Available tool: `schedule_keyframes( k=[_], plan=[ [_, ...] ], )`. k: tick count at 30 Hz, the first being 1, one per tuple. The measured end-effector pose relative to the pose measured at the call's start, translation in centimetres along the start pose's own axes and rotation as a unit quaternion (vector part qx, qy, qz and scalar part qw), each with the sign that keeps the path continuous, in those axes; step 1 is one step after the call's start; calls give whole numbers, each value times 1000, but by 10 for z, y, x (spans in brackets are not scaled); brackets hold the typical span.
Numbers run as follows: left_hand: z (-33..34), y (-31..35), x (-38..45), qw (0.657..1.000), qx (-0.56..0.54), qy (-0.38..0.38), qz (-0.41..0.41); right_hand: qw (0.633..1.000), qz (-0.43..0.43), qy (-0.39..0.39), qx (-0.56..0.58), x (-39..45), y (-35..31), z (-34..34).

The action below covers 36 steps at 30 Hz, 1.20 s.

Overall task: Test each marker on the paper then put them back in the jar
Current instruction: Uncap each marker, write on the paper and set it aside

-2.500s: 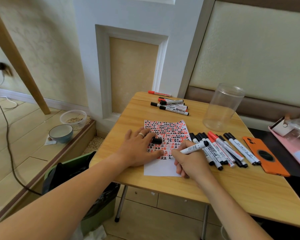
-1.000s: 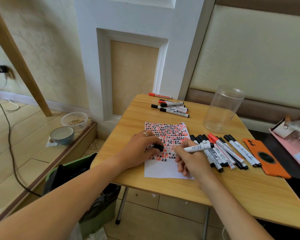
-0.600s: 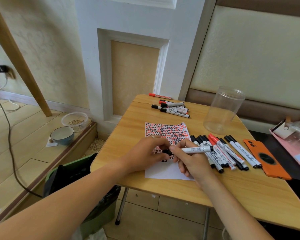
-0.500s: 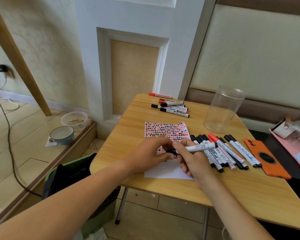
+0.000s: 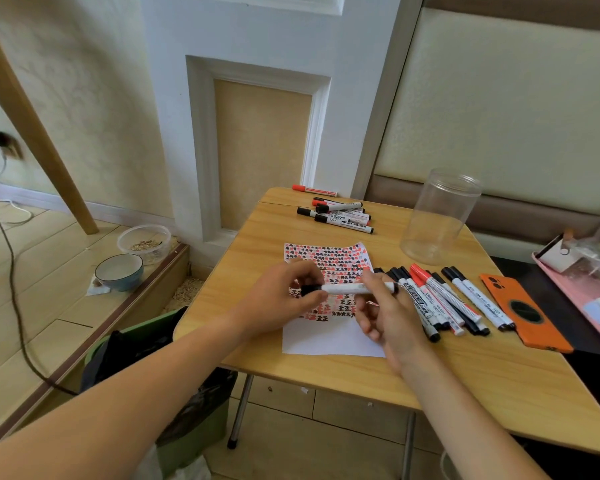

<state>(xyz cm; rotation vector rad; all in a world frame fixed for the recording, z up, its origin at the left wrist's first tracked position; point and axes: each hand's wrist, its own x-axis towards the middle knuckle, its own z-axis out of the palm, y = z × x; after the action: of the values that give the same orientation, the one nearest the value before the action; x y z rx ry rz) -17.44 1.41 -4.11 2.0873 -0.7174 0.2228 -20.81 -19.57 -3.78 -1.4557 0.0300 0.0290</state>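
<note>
You are holding one marker (image 5: pixel 347 289) level above the paper (image 5: pixel 329 289), your left hand (image 5: pixel 284 299) pinching its black capped end while your right hand (image 5: pixel 385 313) is gripping the white barrel near the other end. The paper is lying on the wooden table (image 5: pixel 465 379), its upper part filled with red and black marks. Just right of it a row of markers (image 5: pixel 444 299) is resting, the clear jar (image 5: pixel 437 216) is standing upright behind them, and another bunch of markers (image 5: pixel 336 213) is sitting at the far edge.
</note>
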Motion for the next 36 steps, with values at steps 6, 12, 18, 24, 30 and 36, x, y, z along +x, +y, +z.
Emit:
schedule_keyframes(
  k=[6, 12, 18, 24, 30, 36],
  plan=[
    [-3, 4, -9, 994, -93, -9, -56, 998, -26, -34, -39, 0, 1, 3],
    [8, 14, -7, 977, -202, -17, -73, 990, -58, -43, -125, 0, 6, 3],
    [13, 12, -6, 963, -252, -19, -92, 989, -58, -36, -132, 0, 8, 2],
    [14, 11, -4, 965, -244, -27, -91, 991, -51, -28, -123, 1, 9, 2],
    [12, 9, -3, 968, -231, -37, -88, 990, -52, -34, -130, 0, 8, 2],
    [-9, 5, -2, 998, 60, 17, -34, 969, -68, -92, -219, 4, -1, 3]
  ],
)
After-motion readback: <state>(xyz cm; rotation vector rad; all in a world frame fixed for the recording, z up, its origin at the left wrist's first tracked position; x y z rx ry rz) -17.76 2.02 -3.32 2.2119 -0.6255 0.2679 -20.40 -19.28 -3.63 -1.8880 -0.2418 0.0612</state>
